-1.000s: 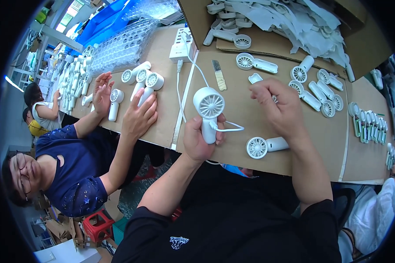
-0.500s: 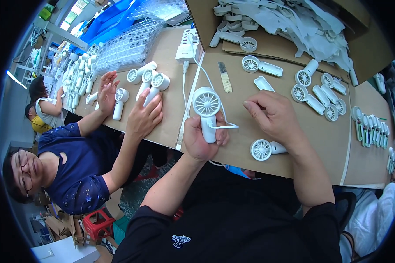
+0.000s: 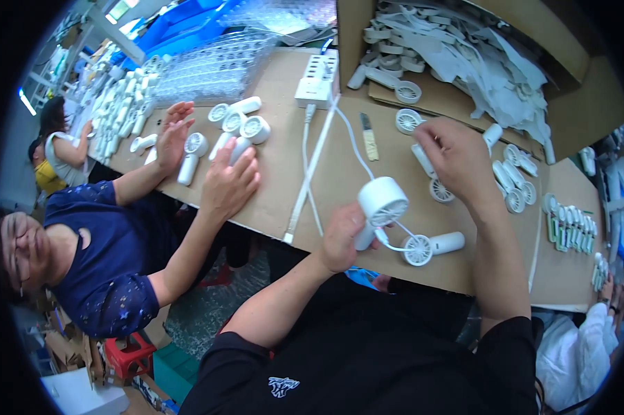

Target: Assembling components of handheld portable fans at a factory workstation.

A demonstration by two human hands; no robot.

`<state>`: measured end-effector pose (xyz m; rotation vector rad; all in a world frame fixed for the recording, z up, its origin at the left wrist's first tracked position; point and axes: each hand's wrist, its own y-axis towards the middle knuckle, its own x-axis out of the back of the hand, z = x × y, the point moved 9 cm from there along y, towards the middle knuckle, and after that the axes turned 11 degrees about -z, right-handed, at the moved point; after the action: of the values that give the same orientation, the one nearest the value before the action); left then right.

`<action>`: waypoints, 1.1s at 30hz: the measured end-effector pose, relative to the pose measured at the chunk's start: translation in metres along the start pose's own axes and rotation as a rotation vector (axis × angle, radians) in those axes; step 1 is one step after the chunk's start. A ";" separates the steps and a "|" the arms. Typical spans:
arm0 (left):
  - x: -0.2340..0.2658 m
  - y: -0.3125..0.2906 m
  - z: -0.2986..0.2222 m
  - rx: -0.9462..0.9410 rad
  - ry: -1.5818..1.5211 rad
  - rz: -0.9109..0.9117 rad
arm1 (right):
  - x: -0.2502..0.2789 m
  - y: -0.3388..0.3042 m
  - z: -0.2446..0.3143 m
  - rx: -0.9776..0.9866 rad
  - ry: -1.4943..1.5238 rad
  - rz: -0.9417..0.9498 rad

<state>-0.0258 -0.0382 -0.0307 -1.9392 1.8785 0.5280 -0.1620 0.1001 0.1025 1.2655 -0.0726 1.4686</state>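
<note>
My left hand [image 3: 344,238] grips the handle of a white handheld fan [image 3: 383,200]. The fan is tilted, its round head leaning up and away. A white cable [image 3: 357,149] runs from the power strip down to a plug by the fan's handle. Over to the right, my right hand [image 3: 457,155] has its fingers curled in; what they hold, if anything, is hidden. It hovers beside a white fan shell [image 3: 424,160] with a spoked ring [image 3: 441,190]. A second white fan [image 3: 445,243] lies on the cardboard between my hands, near the edge.
A white power strip [image 3: 317,79] and a taped blade [image 3: 369,136] lie ahead. Behind them stands a cardboard box [image 3: 568,117] of fan shells. More fan parts [image 3: 516,176] spread rightward. At left a co-worker's hands [image 3: 227,183] touch several fans [image 3: 234,123].
The fan in my left hand has moved right and tipped, its front no longer facing up. My right hand has shifted up and right over the parts. The view has turned slightly.
</note>
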 end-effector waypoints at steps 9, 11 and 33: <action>0.031 0.011 0.014 0.260 -0.445 -0.296 | 0.152 -0.101 -0.139 -0.420 -0.044 -0.474; 0.025 0.013 0.006 0.226 -0.439 -0.275 | 0.182 -0.142 -0.151 -0.515 -0.134 -0.529; 0.009 0.020 -0.004 0.059 -0.207 -0.097 | 0.207 -0.247 -0.158 -0.691 -0.300 -0.380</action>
<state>-0.0455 -0.0487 -0.0321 -1.8500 1.6453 0.6113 -0.0347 0.4303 0.0416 0.8515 -0.4715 0.8061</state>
